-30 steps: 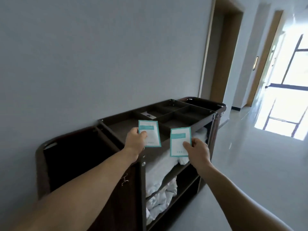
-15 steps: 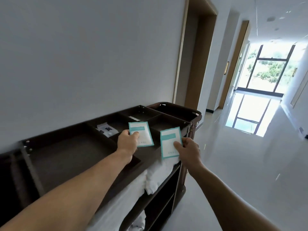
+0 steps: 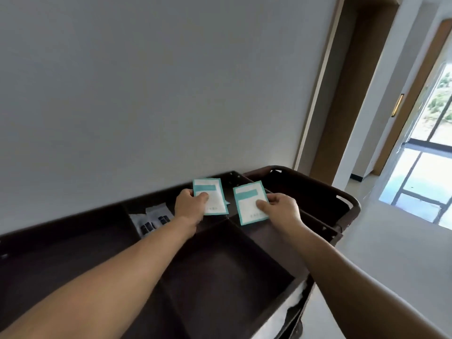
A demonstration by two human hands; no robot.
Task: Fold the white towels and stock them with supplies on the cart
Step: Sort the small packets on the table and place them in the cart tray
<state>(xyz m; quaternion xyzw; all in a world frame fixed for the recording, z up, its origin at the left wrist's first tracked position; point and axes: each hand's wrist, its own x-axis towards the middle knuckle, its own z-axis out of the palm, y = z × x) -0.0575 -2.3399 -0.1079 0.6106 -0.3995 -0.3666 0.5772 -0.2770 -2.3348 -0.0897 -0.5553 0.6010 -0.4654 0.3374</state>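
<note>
Left grip (image 3: 189, 205) is pinching a teal-edged packet (image 3: 210, 199) by its lower corner. Right grip (image 3: 281, 207) is pinching a second packet (image 3: 250, 203) the same way. Both are hovering side by side over the far compartments of the cart (image 3: 347, 206), with sachets (image 3: 152, 220) lying in the compartment to the left. Judging this as supply stocking. The next move is calling for lowering each packet flat into a compartment, then releasing.

The dark brown cart (image 3: 220, 277) has a divided top tray, with two small grey packets (image 3: 152, 220) lying in a rear compartment.
</note>
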